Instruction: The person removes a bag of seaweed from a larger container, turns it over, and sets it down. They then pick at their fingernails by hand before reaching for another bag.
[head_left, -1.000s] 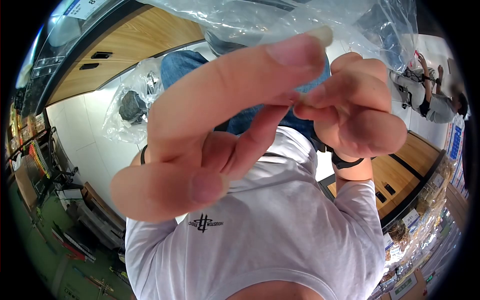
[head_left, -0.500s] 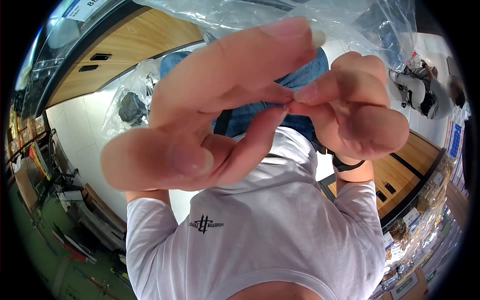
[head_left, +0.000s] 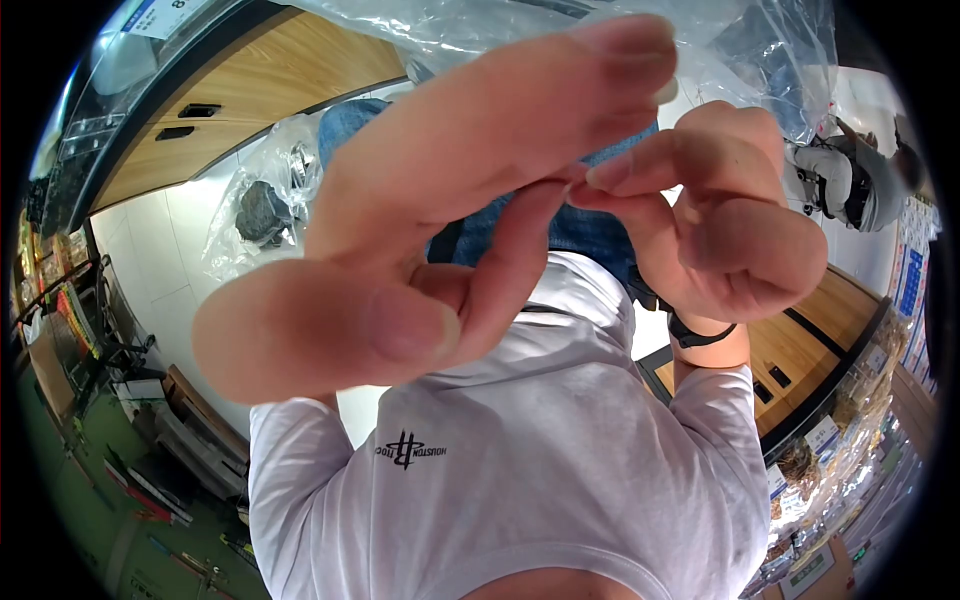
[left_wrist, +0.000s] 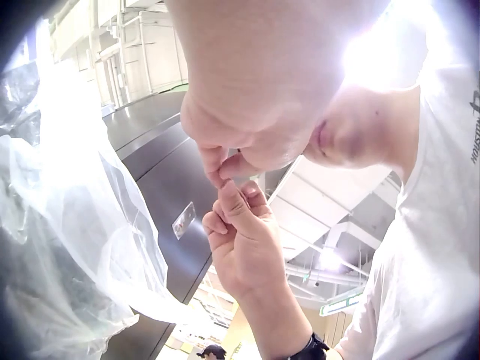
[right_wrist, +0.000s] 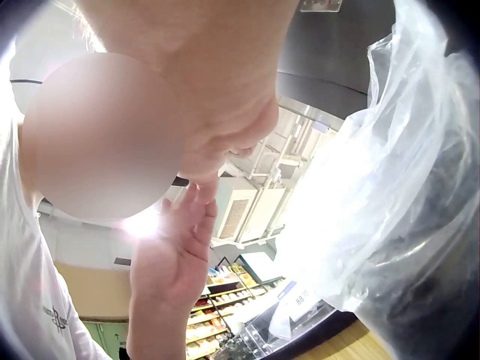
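Observation:
My left hand (head_left: pixel 420 210) and right hand (head_left: pixel 710 210) are raised before my chest, their fingertips meeting. The left's upper finger reaches across, and its lower fingers bend toward the meeting point. Curled fingers of the right hand bring two tips together there. Whether anything lies between the tips cannot be made out. In the left wrist view the left hand (left_wrist: pixel 259 90) looms above the right hand (left_wrist: pixel 247 240); in the right wrist view the right hand (right_wrist: pixel 202 82) is above the left hand (right_wrist: pixel 169 262).
Clear plastic (head_left: pixel 740 50) hangs beyond the hands. A clear bag with something dark in it (head_left: pixel 262 213) lies at the left, near a wooden cabinet (head_left: pixel 270 75). A person in grey (head_left: pixel 880 190) is at the far right. Packaged goods (head_left: pixel 850 435) line the lower right.
The meeting fingertips have shifted slightly left. The left hand's upper finger has risen since the first frame, and its lower broad fingertip has moved up. The person at the right has changed posture.

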